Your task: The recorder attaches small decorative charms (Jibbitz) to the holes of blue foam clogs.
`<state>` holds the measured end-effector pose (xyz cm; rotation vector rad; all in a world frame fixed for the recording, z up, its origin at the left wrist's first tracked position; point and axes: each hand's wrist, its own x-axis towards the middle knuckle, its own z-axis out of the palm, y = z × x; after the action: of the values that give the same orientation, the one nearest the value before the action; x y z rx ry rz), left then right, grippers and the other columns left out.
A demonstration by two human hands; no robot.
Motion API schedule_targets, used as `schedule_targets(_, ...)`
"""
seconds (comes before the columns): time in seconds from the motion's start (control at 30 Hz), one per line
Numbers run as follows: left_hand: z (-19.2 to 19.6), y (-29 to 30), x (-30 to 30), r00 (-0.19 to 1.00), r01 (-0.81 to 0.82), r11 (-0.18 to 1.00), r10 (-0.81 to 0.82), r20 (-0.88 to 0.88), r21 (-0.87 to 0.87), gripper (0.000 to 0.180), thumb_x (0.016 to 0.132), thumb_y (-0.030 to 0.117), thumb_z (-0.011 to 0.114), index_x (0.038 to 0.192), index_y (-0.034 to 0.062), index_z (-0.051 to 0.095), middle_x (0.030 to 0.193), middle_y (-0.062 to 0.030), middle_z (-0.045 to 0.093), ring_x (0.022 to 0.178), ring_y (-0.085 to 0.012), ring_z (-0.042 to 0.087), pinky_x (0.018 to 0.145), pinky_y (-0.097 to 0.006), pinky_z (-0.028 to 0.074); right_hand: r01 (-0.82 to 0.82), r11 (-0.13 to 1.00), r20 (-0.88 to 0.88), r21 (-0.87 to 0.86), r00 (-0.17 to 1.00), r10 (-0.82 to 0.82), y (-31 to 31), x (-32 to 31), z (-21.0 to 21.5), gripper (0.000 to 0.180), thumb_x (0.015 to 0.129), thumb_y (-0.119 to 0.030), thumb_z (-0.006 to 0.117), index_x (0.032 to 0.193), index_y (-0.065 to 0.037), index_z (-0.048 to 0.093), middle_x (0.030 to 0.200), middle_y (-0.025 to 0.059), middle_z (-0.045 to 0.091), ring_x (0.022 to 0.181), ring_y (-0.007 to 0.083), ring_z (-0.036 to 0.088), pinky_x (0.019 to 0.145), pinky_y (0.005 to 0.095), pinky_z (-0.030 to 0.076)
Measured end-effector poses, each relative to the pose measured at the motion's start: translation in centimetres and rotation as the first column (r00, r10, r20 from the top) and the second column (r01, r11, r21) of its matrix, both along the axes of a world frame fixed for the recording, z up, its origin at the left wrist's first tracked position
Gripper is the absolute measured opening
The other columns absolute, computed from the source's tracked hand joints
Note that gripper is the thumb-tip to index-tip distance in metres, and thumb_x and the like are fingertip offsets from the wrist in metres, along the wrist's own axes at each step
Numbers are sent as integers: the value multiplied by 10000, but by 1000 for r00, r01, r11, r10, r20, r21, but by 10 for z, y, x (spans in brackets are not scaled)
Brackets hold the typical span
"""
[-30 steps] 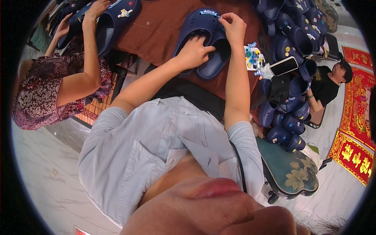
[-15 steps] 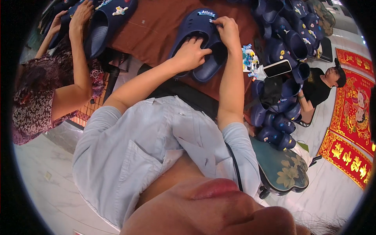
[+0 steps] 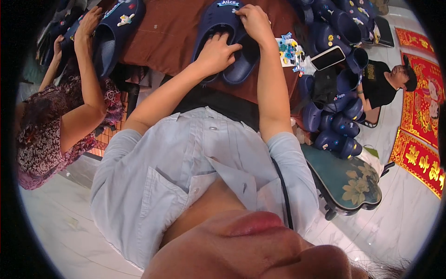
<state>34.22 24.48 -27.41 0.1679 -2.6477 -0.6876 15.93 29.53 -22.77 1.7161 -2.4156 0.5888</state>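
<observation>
Two dark blue clogs [image 3: 211, 29] lie side by side on the reddish-brown cloth, and a light blue banner charm with lettering [image 3: 228, 3] sits on the left one's toe. My left hand [image 3: 215, 55] reaches into that clog's foot opening and holds it from inside; its fingertips are hidden, its thumb points right over the second clog [image 3: 241, 67]. At the right side of the same toe, my right hand [image 3: 255, 24] is closed in a pinch on a small whitish charm [image 3: 235, 11]. Right of my forearm lies a group of colourful charms [image 3: 289, 52] on a white sheet.
A phone [image 3: 328, 58] rests among a heap of decorated blue clogs [image 3: 341, 28] on the right. On the left, another person's hands [image 3: 88, 23] are at a large blue clog [image 3: 111, 46]. A flower-patterned stool [image 3: 346, 181] stands at lower right; a person in black [image 3: 378, 83] is beyond.
The whole view has shifted, so the table and clogs sit higher in the picture. Both my hands keep their places on the clog. The other person's lower hand has come down from the clog's edge.
</observation>
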Motion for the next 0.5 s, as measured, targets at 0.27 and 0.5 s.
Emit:
schedule_targets(0.27,-5,0,5,999,-5,1000,4,-42,-14,386,802,174,655,1185,227,657,1132,-246,556,1076,-447,541,901,-510,471,418,809,345,-413,894,-286,92,-17,0,176,811,-117,673,954,-42,743,969,159,715,944,312,657,866,395,489)
schedule_targets(0.5,2,-3,5,999,1,1000,-1,-37,-2,380,818,179,642,1195,230,651,1088,-257,557,1043,-465,550,912,-519,462,817,573,-219,-67,548,-807,222,-42,-30,251,786,-127,695,1030,-84,733,1008,128,702,1039,344,585,869,481,448)
